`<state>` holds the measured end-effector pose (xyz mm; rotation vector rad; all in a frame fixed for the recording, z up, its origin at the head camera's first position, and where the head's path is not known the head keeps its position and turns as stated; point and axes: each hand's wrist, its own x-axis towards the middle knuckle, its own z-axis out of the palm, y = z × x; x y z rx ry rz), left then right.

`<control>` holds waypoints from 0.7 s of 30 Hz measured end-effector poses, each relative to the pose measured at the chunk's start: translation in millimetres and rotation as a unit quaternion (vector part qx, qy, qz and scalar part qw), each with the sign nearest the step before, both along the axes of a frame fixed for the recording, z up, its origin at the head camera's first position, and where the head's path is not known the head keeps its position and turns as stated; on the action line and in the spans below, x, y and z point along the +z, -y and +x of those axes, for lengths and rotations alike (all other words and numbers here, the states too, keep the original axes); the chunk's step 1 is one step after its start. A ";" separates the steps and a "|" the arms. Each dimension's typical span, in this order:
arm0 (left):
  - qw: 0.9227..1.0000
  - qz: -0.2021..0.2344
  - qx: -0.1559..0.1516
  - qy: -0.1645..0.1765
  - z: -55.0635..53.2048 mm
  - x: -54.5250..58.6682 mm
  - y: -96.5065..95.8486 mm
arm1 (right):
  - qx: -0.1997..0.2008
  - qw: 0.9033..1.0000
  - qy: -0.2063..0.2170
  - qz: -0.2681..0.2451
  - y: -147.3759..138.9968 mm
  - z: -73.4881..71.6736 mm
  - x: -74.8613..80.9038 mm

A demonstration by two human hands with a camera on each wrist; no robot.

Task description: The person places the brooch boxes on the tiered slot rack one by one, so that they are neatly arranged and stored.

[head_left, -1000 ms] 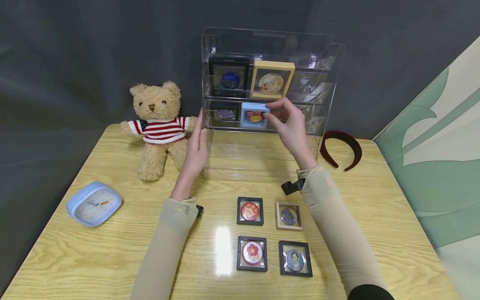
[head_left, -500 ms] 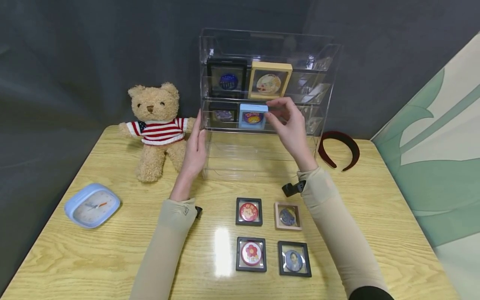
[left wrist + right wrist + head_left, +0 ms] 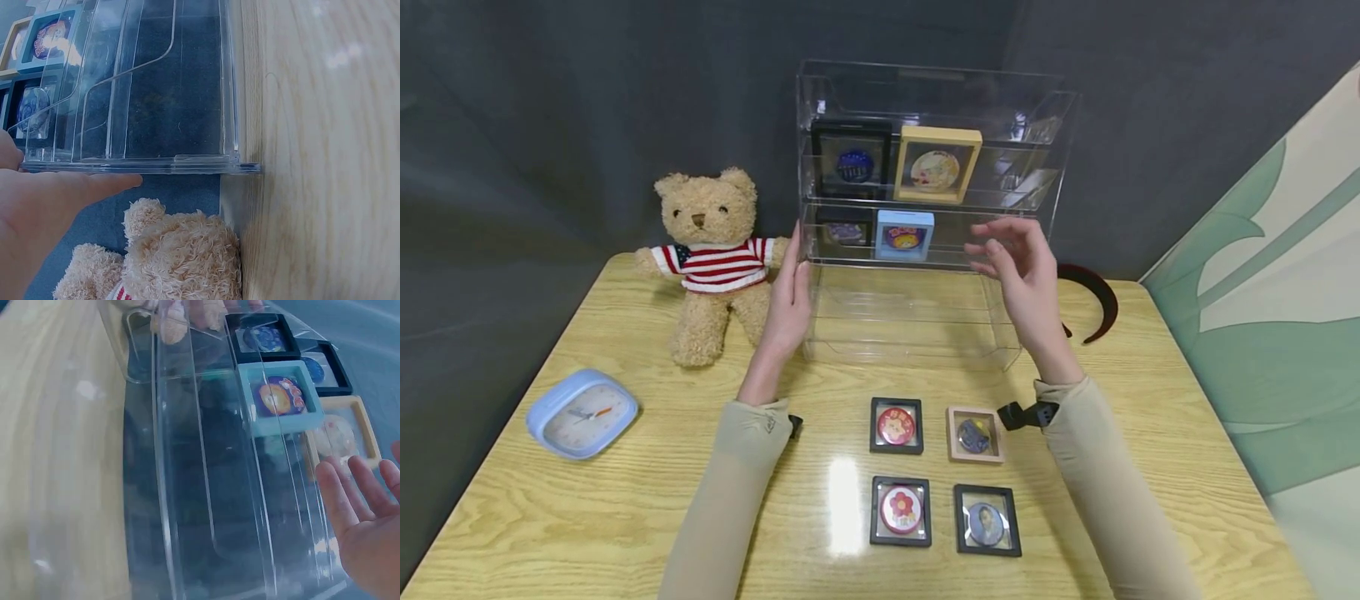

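A clear plastic display rack stands at the back of the table. On its upper tier are a black frame with a blue badge and a yellow frame. The tier below bears a dark frame and a light blue frame with a purple and orange badge. My left hand rests flat along the rack's left side with straight fingers. To the right of the blue frame, my right hand hangs apart from it, fingers loosely bent and nothing in them.
Several framed badges lie before the rack: a red one, a wooden-framed one, a flower one and a portrait one. A teddy bear and a blue alarm clock are left; a dark red headband lies right.
My right hand has let go of the light blue frame and moved right, away from it. That frame stays on the lower tier. My left hand keeps its place on the rack's side.
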<state>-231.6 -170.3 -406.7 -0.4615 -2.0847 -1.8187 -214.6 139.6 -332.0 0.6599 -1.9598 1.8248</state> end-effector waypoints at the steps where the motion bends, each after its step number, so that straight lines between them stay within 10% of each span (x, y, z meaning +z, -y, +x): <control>1: 1.000 0.001 0.000 0.000 -0.1 0.2 -0.6 | 0.006 1.000 0.004 -0.013 -5.3 4.4 -1.8; 14: 1.000 0.005 0.007 -0.003 28.1 35.8 -8.9 | 0.015 0.998 0.043 -0.048 -55.7 41.4 -25.1; 21: 1.000 0.002 0.010 -0.001 16.4 21.7 -8.1 | 0.014 0.998 0.052 -0.038 -65.2 47.9 -37.8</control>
